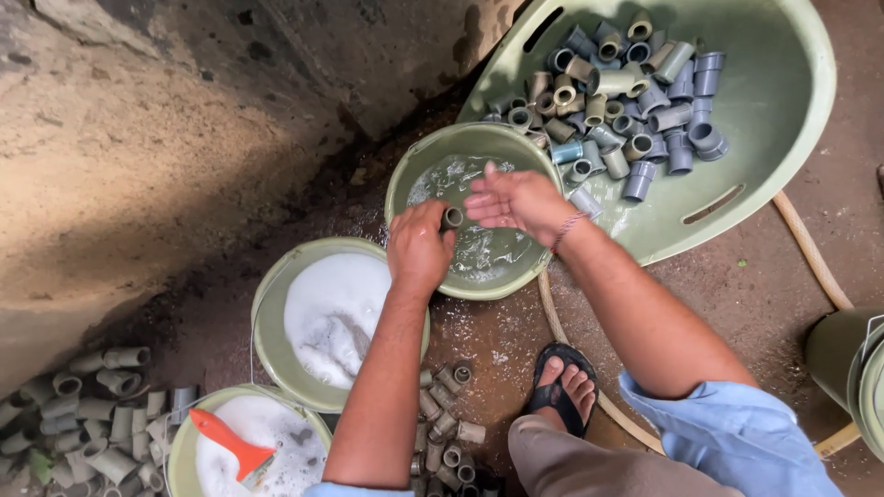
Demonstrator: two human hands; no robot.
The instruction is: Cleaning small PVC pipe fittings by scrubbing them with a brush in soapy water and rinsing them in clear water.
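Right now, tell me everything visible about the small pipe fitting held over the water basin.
The pipe fitting is a short, hollow tube, dull grey-brown, plastic by its look, and seems wet. Its open round end faces up toward the camera, showing a dark bore. The left hand grips it from the side, fingers curled round its body, so most of its length is hidden. The right hand is open beside it, fingertips very close; contact cannot be told. It is held above the green basin of clear water.

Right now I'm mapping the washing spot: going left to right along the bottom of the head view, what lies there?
Pile of grey pipe fittings → soapy bucket with an orange-handled brush → small heap of fittings by the left arm → sandalled foot → green bin at the right edge.
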